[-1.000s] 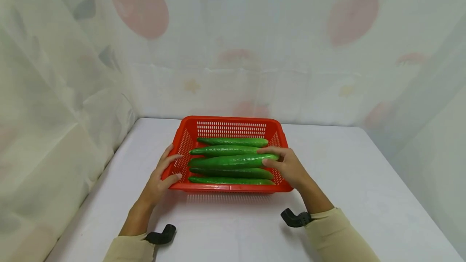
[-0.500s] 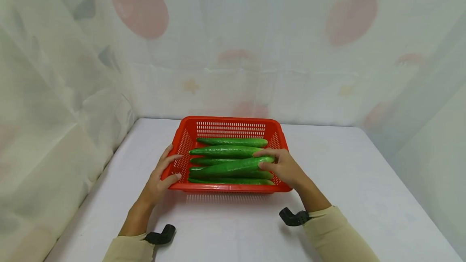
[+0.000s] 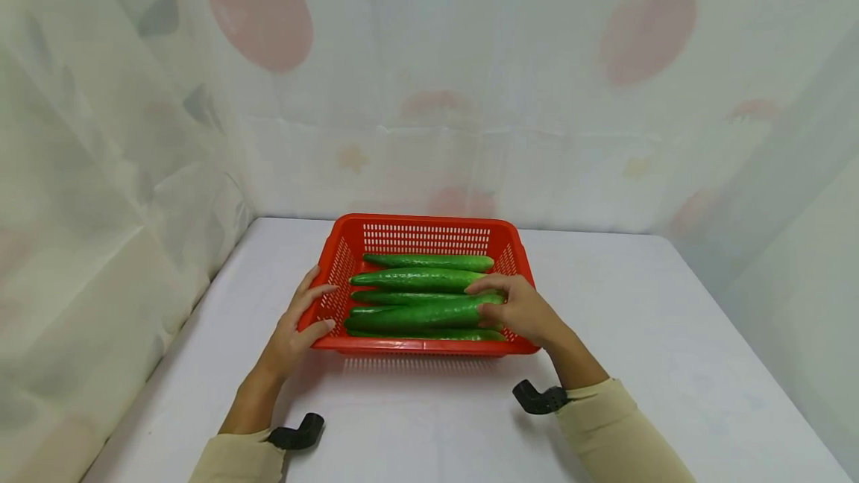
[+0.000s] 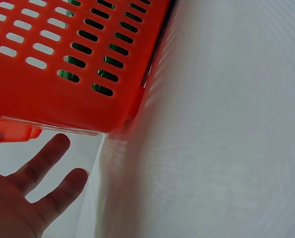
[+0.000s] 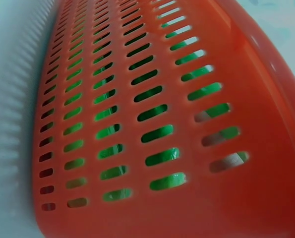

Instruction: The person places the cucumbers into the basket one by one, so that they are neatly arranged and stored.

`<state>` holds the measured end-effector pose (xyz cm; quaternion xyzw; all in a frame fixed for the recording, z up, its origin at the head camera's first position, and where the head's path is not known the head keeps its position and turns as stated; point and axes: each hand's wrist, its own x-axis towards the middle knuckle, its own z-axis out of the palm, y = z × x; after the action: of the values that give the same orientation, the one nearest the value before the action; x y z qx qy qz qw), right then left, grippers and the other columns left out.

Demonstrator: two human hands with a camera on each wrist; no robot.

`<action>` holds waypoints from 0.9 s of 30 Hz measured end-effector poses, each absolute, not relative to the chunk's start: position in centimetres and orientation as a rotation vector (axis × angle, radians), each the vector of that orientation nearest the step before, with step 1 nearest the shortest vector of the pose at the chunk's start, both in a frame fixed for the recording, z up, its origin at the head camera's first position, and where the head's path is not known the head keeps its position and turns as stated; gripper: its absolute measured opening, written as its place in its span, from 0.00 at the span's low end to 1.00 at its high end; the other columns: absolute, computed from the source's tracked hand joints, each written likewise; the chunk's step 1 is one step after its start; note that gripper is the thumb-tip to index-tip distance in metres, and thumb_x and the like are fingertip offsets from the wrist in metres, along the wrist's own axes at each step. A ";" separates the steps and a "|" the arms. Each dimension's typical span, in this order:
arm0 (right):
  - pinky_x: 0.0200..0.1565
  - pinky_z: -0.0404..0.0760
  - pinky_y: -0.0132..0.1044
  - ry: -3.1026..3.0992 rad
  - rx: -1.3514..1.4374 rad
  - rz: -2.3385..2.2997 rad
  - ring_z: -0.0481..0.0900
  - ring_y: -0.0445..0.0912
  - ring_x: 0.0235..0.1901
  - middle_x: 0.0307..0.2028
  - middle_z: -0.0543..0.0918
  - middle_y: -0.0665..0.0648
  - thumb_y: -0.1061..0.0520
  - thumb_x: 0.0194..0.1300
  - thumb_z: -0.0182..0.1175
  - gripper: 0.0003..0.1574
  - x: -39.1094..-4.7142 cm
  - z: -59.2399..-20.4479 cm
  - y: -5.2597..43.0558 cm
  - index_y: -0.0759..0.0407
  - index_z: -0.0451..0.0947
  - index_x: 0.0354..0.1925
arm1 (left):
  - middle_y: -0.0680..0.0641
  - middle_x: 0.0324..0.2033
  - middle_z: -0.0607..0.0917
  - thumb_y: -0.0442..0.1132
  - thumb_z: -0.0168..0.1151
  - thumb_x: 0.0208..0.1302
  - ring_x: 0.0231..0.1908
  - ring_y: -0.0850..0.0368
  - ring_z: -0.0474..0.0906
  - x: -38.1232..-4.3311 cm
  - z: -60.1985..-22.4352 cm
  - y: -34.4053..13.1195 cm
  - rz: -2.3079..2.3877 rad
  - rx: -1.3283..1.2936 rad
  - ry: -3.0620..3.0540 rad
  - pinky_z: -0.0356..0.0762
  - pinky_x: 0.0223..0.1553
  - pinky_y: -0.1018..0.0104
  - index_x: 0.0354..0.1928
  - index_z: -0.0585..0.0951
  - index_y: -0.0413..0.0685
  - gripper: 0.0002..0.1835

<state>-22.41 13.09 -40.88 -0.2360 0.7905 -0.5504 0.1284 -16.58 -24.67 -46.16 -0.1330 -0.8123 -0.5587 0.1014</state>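
A red perforated plastic basket (image 3: 429, 346) stands on the table with several green cucumbers lying lengthwise inside. My left hand (image 3: 293, 334) holds its left rim, thumb and forefinger over the edge; in the left wrist view two fingers (image 4: 63, 193) of that hand extend outside the wall. Reaching over the right side, my right hand (image 3: 526, 311) has thumb and fingers about the pale right end of one cucumber (image 3: 416, 315). This cucumber overlaps others near the front wall. In the right wrist view the basket wall (image 5: 137, 114) hides most of that hand, with green showing through the slots.
Other cucumbers lie behind, one (image 3: 423, 279) in the middle and one (image 3: 427, 261) along the back wall. A white-covered table (image 3: 429, 423) carries the basket. Printed curtains (image 3: 557, 170) rise behind and at both sides.
My right hand has shifted the cucumber it holds toward the front of the basket and lowered it over the front ones, uncovering one behind. The left hand stays on the rim.
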 end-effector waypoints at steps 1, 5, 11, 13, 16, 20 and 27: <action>0.36 0.81 0.49 2.264 -0.677 -1.620 0.82 0.56 0.35 0.49 0.78 0.65 0.70 0.61 0.56 0.19 -22.4 -40.9 13.1 0.68 0.78 0.52 | 0.51 0.74 0.47 0.32 0.56 0.59 0.69 0.43 0.46 -16.6 -46.2 -24.7 -1.652 -0.391 -2.398 0.56 0.57 0.35 0.62 0.72 0.44 0.26; 0.34 0.80 0.55 2.176 -0.658 -1.676 0.83 0.62 0.34 0.50 0.77 0.72 0.71 0.62 0.53 0.20 -22.5 -40.9 13.2 0.72 0.74 0.54 | 0.51 0.74 0.47 0.33 0.56 0.59 0.69 0.43 0.45 -16.7 -46.2 -24.6 -1.651 -0.391 -2.394 0.56 0.57 0.34 0.62 0.72 0.45 0.26; 0.35 0.80 0.55 2.180 -0.570 -1.697 0.81 0.61 0.43 0.51 0.77 0.73 0.68 0.66 0.54 0.18 -22.4 -40.9 13.2 0.70 0.75 0.54 | 0.50 0.74 0.48 0.32 0.57 0.59 0.70 0.43 0.44 -16.7 -46.3 -24.7 -1.642 -0.403 -2.384 0.50 0.58 0.33 0.62 0.73 0.44 0.26; 0.35 0.80 0.54 2.185 -0.549 -1.707 0.81 0.61 0.41 0.51 0.76 0.73 0.68 0.66 0.55 0.18 -22.4 -41.0 13.2 0.70 0.75 0.54 | 0.50 0.74 0.48 0.32 0.57 0.59 0.70 0.43 0.44 -16.6 -46.3 -24.7 -1.642 -0.400 -2.387 0.49 0.58 0.33 0.62 0.73 0.44 0.26; 0.35 0.80 0.54 2.184 -0.554 -1.731 0.81 0.61 0.41 0.50 0.76 0.74 0.67 0.66 0.56 0.17 -22.3 -41.2 13.2 0.70 0.75 0.53 | 0.51 0.74 0.48 0.33 0.57 0.59 0.70 0.44 0.43 -16.6 -46.3 -24.7 -1.649 -0.393 -2.395 0.48 0.59 0.33 0.62 0.72 0.45 0.26; 0.36 0.80 0.56 2.152 -0.563 -1.782 0.79 0.63 0.44 0.49 0.76 0.75 0.68 0.67 0.56 0.16 -22.1 -41.2 13.2 0.72 0.75 0.53 | 0.51 0.74 0.48 0.33 0.57 0.59 0.70 0.44 0.43 -16.5 -46.3 -24.7 -1.644 -0.382 -2.408 0.48 0.59 0.32 0.63 0.72 0.45 0.27; 0.35 0.81 0.52 2.135 -0.583 -1.842 0.75 0.68 0.48 0.50 0.75 0.74 0.66 0.67 0.57 0.19 -22.2 -41.3 13.1 0.71 0.73 0.56 | 0.50 0.74 0.48 0.33 0.57 0.58 0.71 0.43 0.42 -16.5 -46.4 -24.7 -1.625 -0.378 -2.399 0.47 0.59 0.31 0.62 0.73 0.44 0.26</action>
<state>-22.17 13.14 -41.27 -0.2006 0.7352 -0.6342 0.1309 -16.53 -24.70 -46.40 -0.1284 -0.8160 -0.5528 0.1098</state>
